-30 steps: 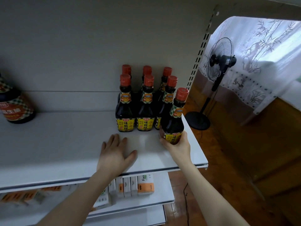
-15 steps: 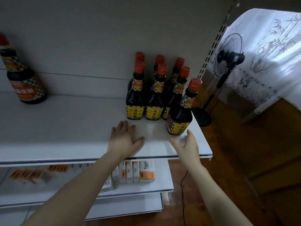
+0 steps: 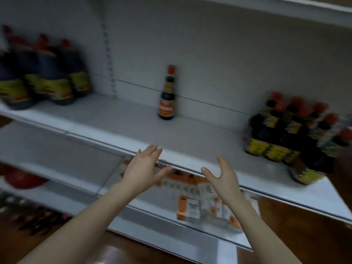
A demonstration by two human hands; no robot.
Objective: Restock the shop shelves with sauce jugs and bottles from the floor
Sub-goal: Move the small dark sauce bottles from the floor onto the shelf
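Head view, frame motion-blurred, most labels unreadable.

Surface/room: white metal shelf [image 3: 190,134] runs across just beyond both hands, its front edge directly under the fingertips. A white back panel [image 3: 228,63] stands behind it, and a slotted upright [image 3: 109,60] rises up-left of the left hand. Brown wooden floor [image 3: 297,237] shows below and to the right of the right forearm.

Hands: left hand [image 3: 142,168] is released, palm down, fingers spread, nothing in it; its fingertips are over the shelf lip, contact unclear. Right hand [image 3: 225,181] is released too, thumb and fingers splayed, empty, hanging just in front of the shelf edge. The hands are near each other but apart.

Task items: a cluster of small sauce bottles [image 3: 285,136], red caps and yellow labels, stands on the shelf well right of the right hand, one at the front edge. A single sauce bottle [image 3: 167,96] stands upright at the back panel, beyond and between the hands. Large sauce jugs [image 3: 43,77] stand far left of the left hand.

Other: orange-and-white cartons [image 3: 190,205] sit on the lower shelf [image 3: 57,149] beneath the hands, partly hidden by both wrists. A red object [image 3: 24,180] and dark bottles [image 3: 38,220] lie low, left of the left forearm, too blurred to identify.
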